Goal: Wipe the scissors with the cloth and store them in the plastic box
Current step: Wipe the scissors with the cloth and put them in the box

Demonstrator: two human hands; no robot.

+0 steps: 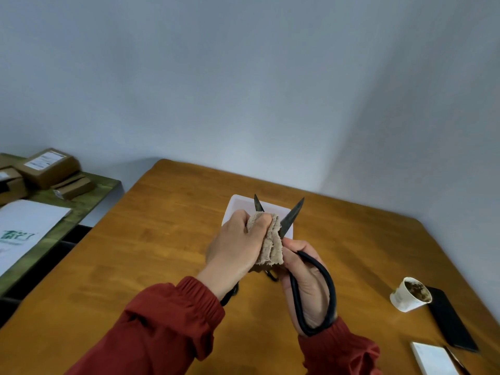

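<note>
Your right hand (305,288) gripped the scissors (290,219) by a handle loop, blades spread, so your left hand (230,247) could pinch the cloth (270,247) round one blade, just near of the plastic box (238,201).

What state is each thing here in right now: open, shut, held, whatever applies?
scissors: blades spread open, handle held by the right hand
cloth: folded, gripped by the left hand around one blade
plastic box: no lid on it, on the table behind the hands
paper cup: uncovered, brown-stained inside
</note>
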